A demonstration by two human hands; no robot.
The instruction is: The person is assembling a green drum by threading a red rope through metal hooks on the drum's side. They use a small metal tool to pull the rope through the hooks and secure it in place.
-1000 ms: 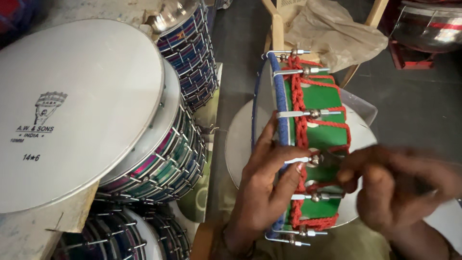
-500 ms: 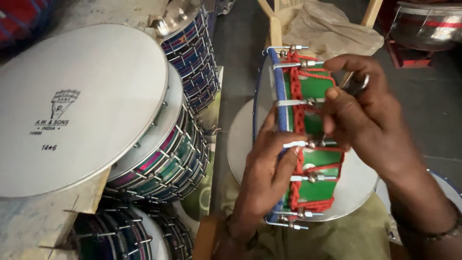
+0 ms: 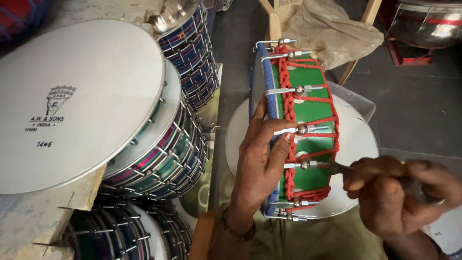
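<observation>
**Right hand drops to a lower lug with the tool**

The right hand (image 3: 399,192) is closed around a slim metal tool (image 3: 337,167) – half a second ago it was up near the top of the drum with its fingers over the upper hooks; now it sits low and to the right, and the tool's tip meets the tension bolt (image 3: 302,164) second from the bottom. The work appears to move down the shell, lug by lug.

The left hand (image 3: 260,159) has barely shifted. It is clamped on the green drum (image 3: 303,110), palm against the blue rim (image 3: 270,96), fingertips pressing across the red rope lacing (image 3: 288,144) near the middle bolt, holding the drum on edge.

The drum stands upright in front of the person, on a white drumhead (image 3: 356,144) lying flat beneath it. Its silver hooks run down the side, each with a round nut.

Further out, to the left, a stack of finished drums (image 3: 159,154) with striped shells leans on its side – the large white head (image 3: 77,96) of the nearest faces the camera. Behind the green drum lies a crumpled beige sheet (image 3: 332,29) over a wooden frame, on the dark floor (image 3: 414,106).
</observation>
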